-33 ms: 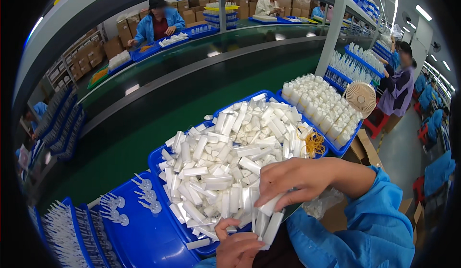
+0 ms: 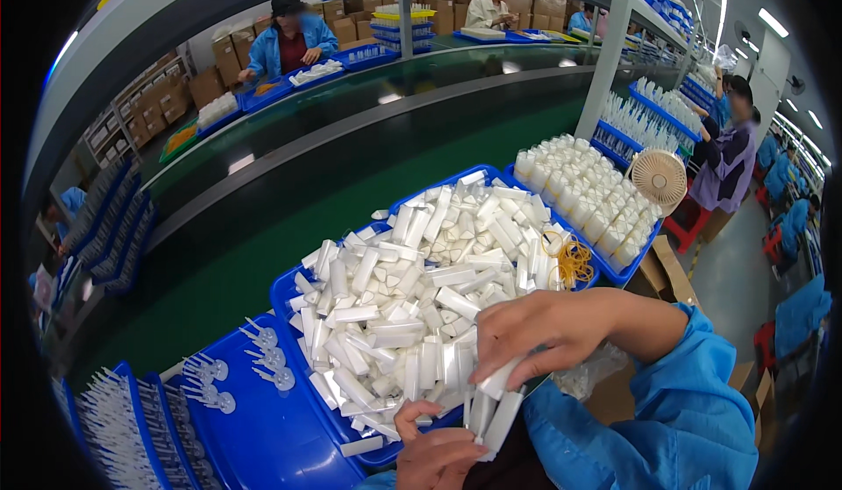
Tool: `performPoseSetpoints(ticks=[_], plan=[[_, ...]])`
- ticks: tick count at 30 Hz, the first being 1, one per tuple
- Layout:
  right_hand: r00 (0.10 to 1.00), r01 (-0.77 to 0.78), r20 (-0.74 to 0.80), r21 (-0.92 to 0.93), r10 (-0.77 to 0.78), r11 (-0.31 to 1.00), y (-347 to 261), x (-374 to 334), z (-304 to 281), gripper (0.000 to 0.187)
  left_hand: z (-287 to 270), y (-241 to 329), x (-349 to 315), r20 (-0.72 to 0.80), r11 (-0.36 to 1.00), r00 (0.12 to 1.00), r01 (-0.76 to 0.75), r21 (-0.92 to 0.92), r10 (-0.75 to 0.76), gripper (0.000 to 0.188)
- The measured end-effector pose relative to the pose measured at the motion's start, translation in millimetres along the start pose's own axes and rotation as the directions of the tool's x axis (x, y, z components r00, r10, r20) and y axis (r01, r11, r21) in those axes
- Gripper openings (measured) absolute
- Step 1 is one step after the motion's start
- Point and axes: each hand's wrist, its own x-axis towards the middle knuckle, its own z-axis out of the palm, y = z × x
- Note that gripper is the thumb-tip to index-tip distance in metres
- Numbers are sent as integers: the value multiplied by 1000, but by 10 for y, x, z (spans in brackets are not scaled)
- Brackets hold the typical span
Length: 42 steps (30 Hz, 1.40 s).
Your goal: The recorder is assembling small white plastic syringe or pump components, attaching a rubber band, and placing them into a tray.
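Observation:
Near the front edge of the blue tray [image 2: 282, 292], both my hands are closed around a small group of white, elongated plastic pieces [image 2: 503, 420]. My left hand [image 2: 437, 455] grips them from below, its fingers curled about their lower ends. From above, my right hand [image 2: 548, 332] pinches a white piece [image 2: 502, 378] between thumb and fingers at the top of the group. Just beyond my hands, the tray is heaped with similar white pieces [image 2: 395, 301], some with pointed ends. My fingers partly cover what I hold.
Yellow rubber bands [image 2: 574, 264] lie on the heap's right side. Bundled white pieces [image 2: 583, 192] fill another blue tray, with a round fan [image 2: 659, 181] beside it. Left, a blue tray [image 2: 263, 429] holds several clear stemmed parts [image 2: 274, 358]. A green conveyor [image 2: 351, 183] runs behind; co-workers sit beyond.
Both hands and the held pieces have shifted very slightly to the right. The grip looks the same.

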Motion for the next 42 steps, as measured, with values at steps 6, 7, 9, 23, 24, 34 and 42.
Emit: performPoseSetpoints(ticks=[6, 7, 9, 23, 24, 34, 42], plan=[[982, 142, 124, -7, -140, 990, -150, -17, 34, 27, -33, -45, -3, 168, 998, 984, -56, -19, 59, 9], [977, 162, 135, 22, -164, 987, -160, -12, 54, 26, -33, -75, -19, 182, 996, 980, -79, -32, 84, 10], [968, 168, 183, 45, -174, 985, -190, 11, 117, 26, -30, -91, -17, 170, 993, 979, -111, -31, 115, 11], [977, 132, 160, 74, -143, 988, 81, 566, 174, 26, -259, -7, -8, -71, 992, 990, 127, 23, -125, 14], [993, 62, 102, -62, -55, 996, 209, 705, -35, 28, -267, -20, -23, -144, 991, 981, 134, -5, -133, 14], [514, -426, -129, -896, 848, 122, 2389, 1379, -1787, 47, -388, -42, -94, -269, 957, 927, 217, -190, -263, 16], [99, -734, -26, -677, 995, 56, 2656, 1405, -1923, 57, -452, -133, -69, -258, 981, 947, 170, -94, -189, 20]])
